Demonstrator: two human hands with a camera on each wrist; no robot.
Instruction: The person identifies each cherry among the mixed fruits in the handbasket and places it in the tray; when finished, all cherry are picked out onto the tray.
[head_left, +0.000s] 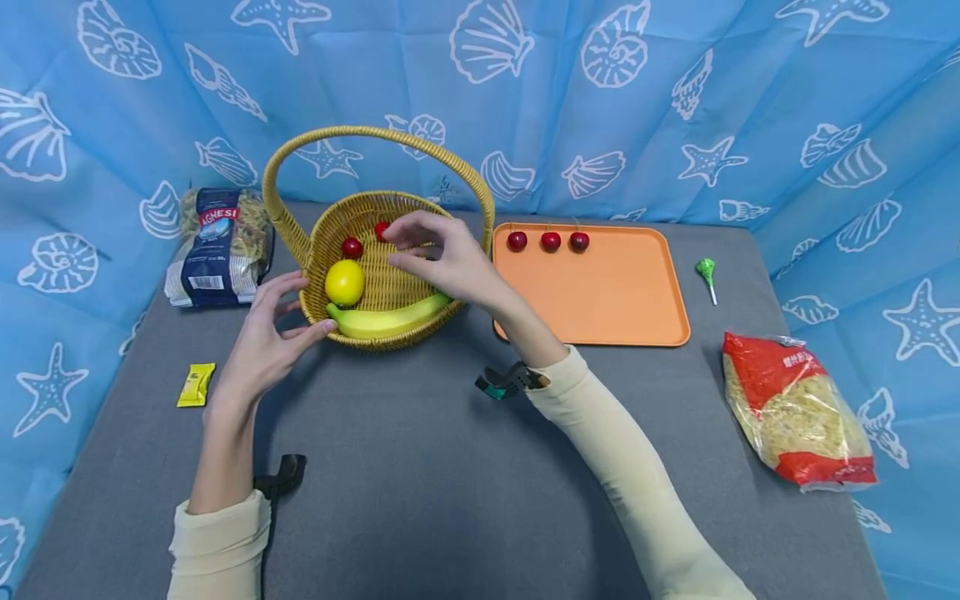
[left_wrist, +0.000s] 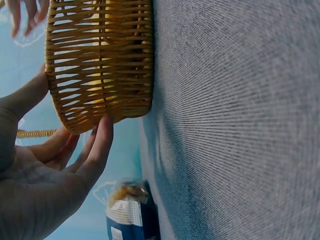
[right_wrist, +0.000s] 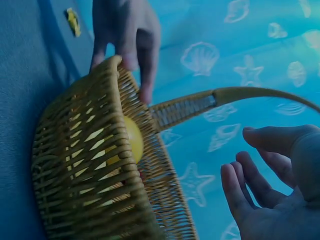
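Observation:
A wicker basket stands on the grey table and holds a lemon, a banana and two cherries. My left hand touches the basket's left rim with straight fingers; in the left wrist view the fingers lie against the woven wall. My right hand hovers over the basket, loosely curled, next to the farther cherry. The right wrist view shows this hand with nothing in it, beside the handle and the lemon.
An orange tray right of the basket carries three cherries along its far edge. A green lollipop and a red noodle bag lie at the right. A pasta bag and a yellow packet lie at the left.

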